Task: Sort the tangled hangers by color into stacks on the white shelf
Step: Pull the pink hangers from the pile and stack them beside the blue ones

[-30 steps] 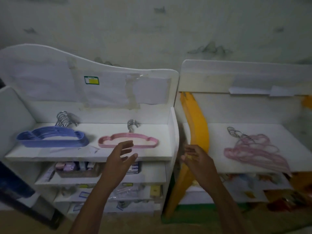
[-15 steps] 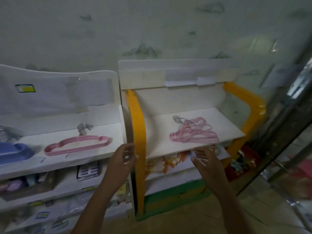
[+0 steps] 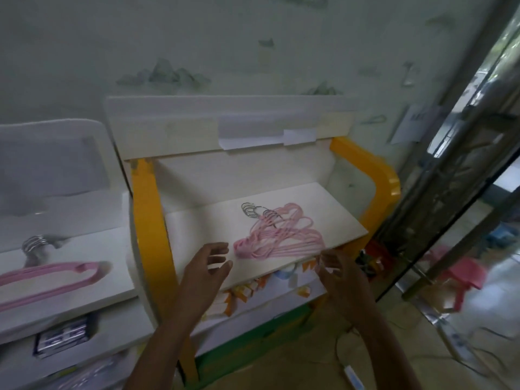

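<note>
Both hands have come closer to the pink hangers [image 3: 277, 237].
Left hand [image 3: 206, 267] and right hand [image 3: 339, 270] are open, empty; the tangled pile on the shelf [image 3: 202, 235] may snag and slide off.

My view cuts the pink stack [image 3: 53, 280] off at the left edge (blurred too); I can't count the tangled hangers [image 3: 281, 237].

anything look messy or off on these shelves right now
Yes. The pink hangers on the yellow-sided shelf lie in a tangled, fanned-out heap, hooks splayed apart. The pink stack on the white shelf to the left lies neat. Both hands hover empty.
</note>
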Tool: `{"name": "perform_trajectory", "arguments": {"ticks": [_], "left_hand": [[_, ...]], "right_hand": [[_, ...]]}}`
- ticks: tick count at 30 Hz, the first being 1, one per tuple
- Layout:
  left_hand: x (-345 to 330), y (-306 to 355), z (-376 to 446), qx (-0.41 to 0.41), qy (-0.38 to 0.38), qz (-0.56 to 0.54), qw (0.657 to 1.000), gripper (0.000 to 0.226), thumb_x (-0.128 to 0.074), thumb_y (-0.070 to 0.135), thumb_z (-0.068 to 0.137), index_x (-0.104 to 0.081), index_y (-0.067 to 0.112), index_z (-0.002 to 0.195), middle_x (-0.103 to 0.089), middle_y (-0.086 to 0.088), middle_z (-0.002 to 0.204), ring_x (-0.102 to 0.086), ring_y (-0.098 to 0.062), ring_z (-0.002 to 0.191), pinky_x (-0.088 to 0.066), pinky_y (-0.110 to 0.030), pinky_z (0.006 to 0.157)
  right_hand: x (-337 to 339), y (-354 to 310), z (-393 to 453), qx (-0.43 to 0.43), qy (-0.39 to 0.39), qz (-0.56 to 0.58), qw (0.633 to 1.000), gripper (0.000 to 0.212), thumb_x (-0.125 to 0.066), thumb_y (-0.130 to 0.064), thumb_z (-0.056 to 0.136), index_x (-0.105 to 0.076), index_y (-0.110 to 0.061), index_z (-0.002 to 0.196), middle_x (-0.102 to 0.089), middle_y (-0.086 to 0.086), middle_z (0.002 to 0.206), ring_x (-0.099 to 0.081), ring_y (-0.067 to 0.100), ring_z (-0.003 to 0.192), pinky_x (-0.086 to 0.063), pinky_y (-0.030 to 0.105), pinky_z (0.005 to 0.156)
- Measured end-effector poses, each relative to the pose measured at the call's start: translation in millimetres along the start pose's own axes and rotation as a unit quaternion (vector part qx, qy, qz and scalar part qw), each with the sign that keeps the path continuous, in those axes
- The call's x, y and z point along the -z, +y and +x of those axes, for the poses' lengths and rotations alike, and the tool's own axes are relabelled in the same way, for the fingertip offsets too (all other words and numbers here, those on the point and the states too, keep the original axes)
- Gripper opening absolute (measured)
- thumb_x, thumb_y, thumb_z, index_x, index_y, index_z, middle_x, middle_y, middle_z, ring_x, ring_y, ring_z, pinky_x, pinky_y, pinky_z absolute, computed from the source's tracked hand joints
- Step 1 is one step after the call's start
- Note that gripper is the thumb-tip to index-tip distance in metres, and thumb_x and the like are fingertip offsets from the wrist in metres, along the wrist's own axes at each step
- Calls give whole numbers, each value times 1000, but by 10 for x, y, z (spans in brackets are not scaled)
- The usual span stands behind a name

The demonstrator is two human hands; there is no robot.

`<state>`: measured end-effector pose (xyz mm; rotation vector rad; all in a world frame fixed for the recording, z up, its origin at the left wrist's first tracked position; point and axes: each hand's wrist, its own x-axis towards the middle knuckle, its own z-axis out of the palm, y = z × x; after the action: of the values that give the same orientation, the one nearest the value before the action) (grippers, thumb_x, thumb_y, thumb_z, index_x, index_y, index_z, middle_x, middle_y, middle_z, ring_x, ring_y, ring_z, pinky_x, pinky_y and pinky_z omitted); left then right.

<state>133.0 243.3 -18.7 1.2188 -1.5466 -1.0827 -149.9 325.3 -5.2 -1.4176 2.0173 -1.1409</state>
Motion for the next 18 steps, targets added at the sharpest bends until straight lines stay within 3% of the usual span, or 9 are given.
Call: {"name": "perform_trajectory", "arguments": {"ticks": [4,12,18], "left_hand": [[-136,-84,392,18,5,5,1000,30,-66,7,89,-61,20,115,-65,8,113,-62,-5,98,-48,-6,67],[-323,-357,732,61,16,25,998,29,-67,-1,87,-63,16,110,-66,2,109,-63,6,87,-48,-7,70],[-488,-470,855,101,61,56,991,28,-68,2,87,-62,16,110,-66,5,105,-63,4,83,-46,-5,68]], "right_hand": [[-29,14,436,2,-7,-3,1000,32,-70,-25,88,-53,-39,112,-62,-14,112,-58,4,102,-50,26,84],[-267,317,896,1,-49,15,999,28,-71,-23,88,-60,-27,114,-65,-11,112,-60,4,105,-52,28,89],[-331,439,1337,14,-106,30,994,29,-69,-24,90,-58,-32,116,-62,-18,114,-57,-5,103,-43,6,77]]}}
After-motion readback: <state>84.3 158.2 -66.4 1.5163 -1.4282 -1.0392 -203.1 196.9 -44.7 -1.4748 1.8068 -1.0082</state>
